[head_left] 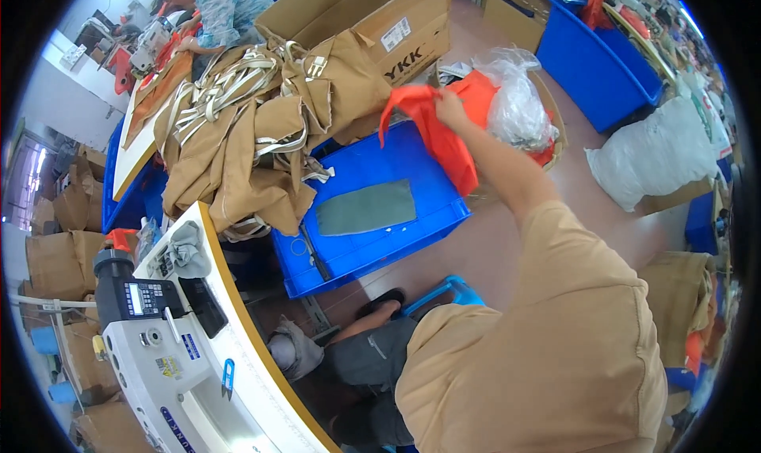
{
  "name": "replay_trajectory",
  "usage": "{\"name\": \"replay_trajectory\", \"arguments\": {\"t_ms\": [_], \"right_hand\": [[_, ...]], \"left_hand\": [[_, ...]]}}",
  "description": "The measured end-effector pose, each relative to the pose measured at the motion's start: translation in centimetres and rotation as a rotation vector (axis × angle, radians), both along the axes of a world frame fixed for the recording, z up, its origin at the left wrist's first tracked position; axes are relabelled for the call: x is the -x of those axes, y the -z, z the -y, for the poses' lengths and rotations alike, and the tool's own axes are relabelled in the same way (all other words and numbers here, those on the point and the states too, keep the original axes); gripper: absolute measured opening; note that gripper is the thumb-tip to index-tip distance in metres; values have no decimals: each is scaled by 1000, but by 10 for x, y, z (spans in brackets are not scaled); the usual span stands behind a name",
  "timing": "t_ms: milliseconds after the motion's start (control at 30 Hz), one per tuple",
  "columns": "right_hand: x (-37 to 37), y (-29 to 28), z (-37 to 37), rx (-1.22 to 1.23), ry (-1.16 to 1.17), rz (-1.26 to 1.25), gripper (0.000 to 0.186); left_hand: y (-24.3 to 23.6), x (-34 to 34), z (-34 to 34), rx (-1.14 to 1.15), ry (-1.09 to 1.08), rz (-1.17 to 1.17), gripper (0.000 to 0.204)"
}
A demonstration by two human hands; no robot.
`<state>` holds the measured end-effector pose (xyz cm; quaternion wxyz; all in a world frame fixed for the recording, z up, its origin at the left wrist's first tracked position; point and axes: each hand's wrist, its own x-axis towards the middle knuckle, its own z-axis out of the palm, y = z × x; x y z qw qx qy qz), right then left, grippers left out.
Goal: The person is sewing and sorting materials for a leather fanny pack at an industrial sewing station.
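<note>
My right arm reaches out past the blue plastic crate (365, 251). The fingers of my right hand (452, 110) are closed on a piece of bright orange fabric (444, 148), whose lower end hangs against the crate's far right corner. On the crate's flat top lies a grey-green fabric panel (367, 208), slightly creased. Near its left end is a slim dark tool (315, 255) with a thin ring, too small to name surely. My left hand is not in view.
Brown fabric with white straps (238, 128) is heaped left of the crate. A sewing machine (151, 358) with blue thread snips (228, 378) stands at lower left. Beyond are a carton (412, 33), a clear plastic bag (515, 96), a blue bin (594, 64) and a co-worker (230, 9).
</note>
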<state>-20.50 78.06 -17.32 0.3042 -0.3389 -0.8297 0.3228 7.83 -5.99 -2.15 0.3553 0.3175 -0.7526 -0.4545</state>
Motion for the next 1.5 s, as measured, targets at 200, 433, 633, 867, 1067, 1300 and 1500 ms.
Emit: {"name": "replay_trajectory", "arguments": {"t_ms": [200, 433, 633, 867, 1067, 1300, 1500], "right_hand": [[-23, -187, -69, 444, -159, -131, 31], [-53, -285, -47, 912, -195, -280, 43], [-56, -296, -27, 1150, -513, -423, 44], [-19, -332, 5, 1200, -832, -494, 39], [42, -350, 76, 1292, -1240, -629, 43], [75, -204, 157, 1443, -878, -649, 46], [62, -7, 166, 1252, -461, -293, 44]], "left_hand": [[-5, -6, 7, -44, 81, 5, 28], [-16, -12, 4, -129, 65, 233, 29], [-18, -13, 6, -144, 114, 285, 28], [-17, -11, -5, -193, 103, 142, 25], [-25, -6, -15, -148, 160, 90, 21], [-26, -1, -23, -77, 103, 78, 21], [-19, 4, -19, -28, 48, 92, 19]]}}
